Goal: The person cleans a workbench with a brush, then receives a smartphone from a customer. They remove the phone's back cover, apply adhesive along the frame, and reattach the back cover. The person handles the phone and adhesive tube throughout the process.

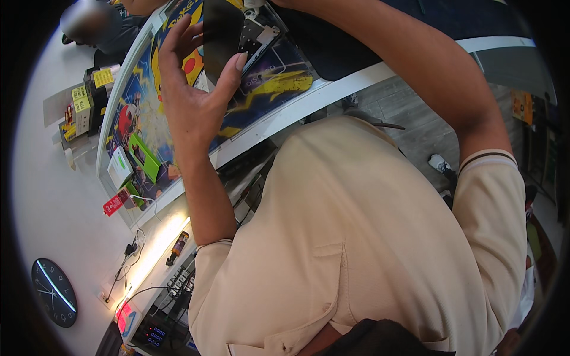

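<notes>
My left hand [199, 101] is raised over the counter mat, its thumb and fingers curved around a dark flat panel [223, 35]. The thumb lies by the panel's lower right edge, and some fingertips disappear behind its left side. Just right of the panel is an opened device body [256, 37] with silver metal plates and dark inner parts. From the right, my right forearm [380, 29] reaches up to the top edge, where the hand itself is cut off. Whatever that hand holds is out of sight.
A colourful cartoon mat [279, 89] covers the white-edged counter. A black mat [332, 53] lies on its right part. Green and white stands [144, 157] are at the left. Another person [113, 29] is beyond the counter. A lit shelf [157, 249] carries cables and a power meter.
</notes>
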`<action>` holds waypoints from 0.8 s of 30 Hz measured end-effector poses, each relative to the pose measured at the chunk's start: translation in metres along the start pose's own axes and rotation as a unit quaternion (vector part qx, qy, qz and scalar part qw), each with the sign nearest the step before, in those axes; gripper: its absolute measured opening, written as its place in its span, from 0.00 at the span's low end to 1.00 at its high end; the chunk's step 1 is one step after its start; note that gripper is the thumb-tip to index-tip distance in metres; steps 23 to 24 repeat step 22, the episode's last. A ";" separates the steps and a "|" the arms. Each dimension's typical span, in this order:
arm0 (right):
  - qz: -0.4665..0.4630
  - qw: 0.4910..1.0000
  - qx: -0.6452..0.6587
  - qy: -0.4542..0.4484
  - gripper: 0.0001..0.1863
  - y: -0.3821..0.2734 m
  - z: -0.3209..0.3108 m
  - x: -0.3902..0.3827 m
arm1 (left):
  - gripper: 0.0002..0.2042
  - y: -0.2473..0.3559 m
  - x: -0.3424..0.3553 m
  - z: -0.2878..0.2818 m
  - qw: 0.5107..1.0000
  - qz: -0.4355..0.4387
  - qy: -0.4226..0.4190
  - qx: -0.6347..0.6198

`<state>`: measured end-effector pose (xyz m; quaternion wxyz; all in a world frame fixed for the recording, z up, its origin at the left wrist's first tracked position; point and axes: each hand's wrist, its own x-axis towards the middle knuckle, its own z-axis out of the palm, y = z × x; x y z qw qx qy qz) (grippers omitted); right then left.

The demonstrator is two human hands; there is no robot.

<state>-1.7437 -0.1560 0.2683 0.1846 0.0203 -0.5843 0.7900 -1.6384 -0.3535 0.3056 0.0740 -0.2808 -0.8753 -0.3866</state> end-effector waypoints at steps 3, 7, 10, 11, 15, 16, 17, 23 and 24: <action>0.039 0.999 0.017 -0.015 0.21 -0.003 -0.004 -0.001 | 0.40 0.000 0.000 0.000 1.000 0.002 0.000 0.001; -0.001 0.998 -0.039 -0.044 0.20 -0.002 -0.011 -0.006 | 0.40 -0.001 -0.001 0.001 1.000 0.004 0.002 -0.009; -0.260 0.926 -0.273 -0.028 0.18 0.005 -0.008 0.000 | 0.40 -0.002 0.000 0.002 1.000 0.006 0.002 -0.008; -0.241 0.927 -0.285 -0.036 0.18 0.007 -0.010 0.000 | 0.40 -0.002 0.000 0.002 1.000 0.003 0.000 -0.013; -0.249 0.907 -0.339 -0.036 0.17 0.002 -0.014 -0.003 | 0.40 -0.002 0.000 0.002 1.000 0.002 -0.003 -0.009; -0.271 0.895 -0.354 -0.028 0.16 -0.001 -0.014 -0.004 | 0.40 -0.001 0.001 0.001 1.000 0.004 -0.004 -0.004; -0.209 0.923 -0.319 -0.054 0.16 -0.005 -0.016 -0.007 | 0.40 -0.001 0.001 0.001 1.000 0.001 -0.005 -0.005; -0.151 0.934 -0.319 -0.061 0.15 -0.013 -0.017 -0.023 | 0.38 0.004 -0.001 0.004 1.000 -0.024 0.001 0.006; -0.151 0.934 -0.319 -0.061 0.15 -0.013 -0.017 -0.023 | 0.38 0.004 -0.001 0.004 1.000 -0.024 0.001 0.006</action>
